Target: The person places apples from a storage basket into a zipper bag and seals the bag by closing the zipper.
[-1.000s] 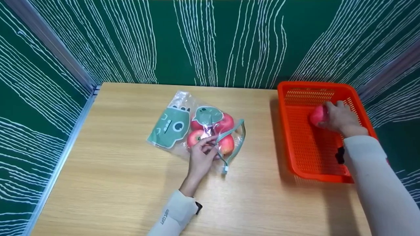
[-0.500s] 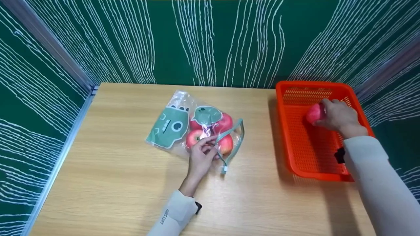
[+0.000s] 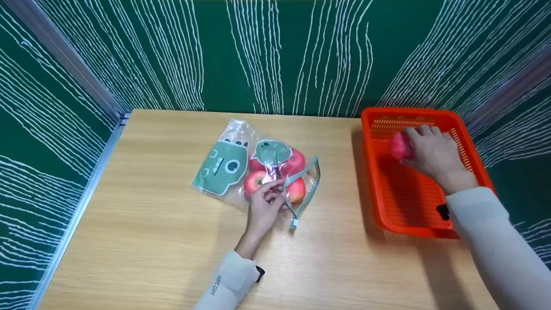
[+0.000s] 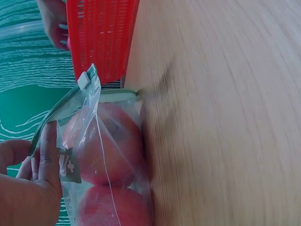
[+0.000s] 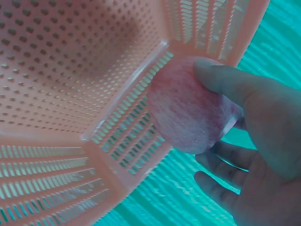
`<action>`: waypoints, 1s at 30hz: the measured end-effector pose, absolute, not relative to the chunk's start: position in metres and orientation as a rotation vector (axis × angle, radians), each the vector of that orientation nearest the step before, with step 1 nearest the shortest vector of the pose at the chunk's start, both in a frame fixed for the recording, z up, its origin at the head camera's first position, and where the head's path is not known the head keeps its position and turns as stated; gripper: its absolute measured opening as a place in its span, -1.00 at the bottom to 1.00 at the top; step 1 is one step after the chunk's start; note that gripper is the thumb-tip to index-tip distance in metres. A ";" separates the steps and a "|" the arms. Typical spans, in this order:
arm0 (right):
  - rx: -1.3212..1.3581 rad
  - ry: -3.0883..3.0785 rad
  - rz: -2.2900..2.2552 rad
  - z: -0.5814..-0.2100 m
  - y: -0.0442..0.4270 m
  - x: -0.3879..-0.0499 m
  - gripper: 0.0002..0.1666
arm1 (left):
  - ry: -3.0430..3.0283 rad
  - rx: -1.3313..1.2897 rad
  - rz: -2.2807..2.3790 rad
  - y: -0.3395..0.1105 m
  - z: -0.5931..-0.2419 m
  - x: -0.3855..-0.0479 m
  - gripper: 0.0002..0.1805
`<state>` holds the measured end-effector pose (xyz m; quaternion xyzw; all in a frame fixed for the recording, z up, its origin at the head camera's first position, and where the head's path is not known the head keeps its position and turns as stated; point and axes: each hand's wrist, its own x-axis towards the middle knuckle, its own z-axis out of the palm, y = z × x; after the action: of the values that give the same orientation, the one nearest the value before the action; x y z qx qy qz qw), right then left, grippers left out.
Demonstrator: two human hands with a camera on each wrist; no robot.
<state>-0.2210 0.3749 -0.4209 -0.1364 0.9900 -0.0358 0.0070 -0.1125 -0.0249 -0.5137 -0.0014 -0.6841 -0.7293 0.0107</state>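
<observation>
Inside the rim of the red basket [image 3: 381,215], my right hand [image 3: 437,157] grips a red apple [image 3: 401,146]. In the right wrist view the thumb of that hand [image 5: 268,127] lies over the apple [image 5: 188,106], with fingers behind it. My left hand [image 3: 264,211] pinches the green zip edge of a clear bag [image 3: 221,168] printed with green cartoon shapes. Several apples [image 3: 257,183] lie in the bag. From the left wrist, the zip strip [image 4: 51,113] stands raised beside my left hand [image 4: 30,188], with apples [image 4: 110,146] behind clear plastic.
The basket stands at the right of the wooden table [image 3: 150,215], a little way from the bag. Green walls [image 3: 292,56] with white lines rise behind the table and on both sides. A metal strip [image 3: 77,206] runs along the left edge.
My right hand has moved left within the basket, carrying the apple with it. My left hand and the bag have barely moved.
</observation>
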 end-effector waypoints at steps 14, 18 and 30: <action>-0.613 3.213 -0.073 -0.406 0.347 -0.200 0.17 | -2.154 0.045 -2.299 -0.024 -0.512 -0.112 -0.62; -0.656 3.258 -0.060 -0.402 0.337 -0.194 0.19 | -2.151 0.047 -2.300 -0.024 -0.512 -0.111 -0.62; -0.799 3.320 -0.083 -0.392 0.305 -0.176 0.21 | -2.133 0.028 -2.294 -0.022 -0.510 -0.112 -0.63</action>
<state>-0.1763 0.3053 -0.3915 -0.2318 0.9628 -0.0242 -0.1369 -0.1122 -0.0224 -0.5102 0.0089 -0.6808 -0.7324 0.0045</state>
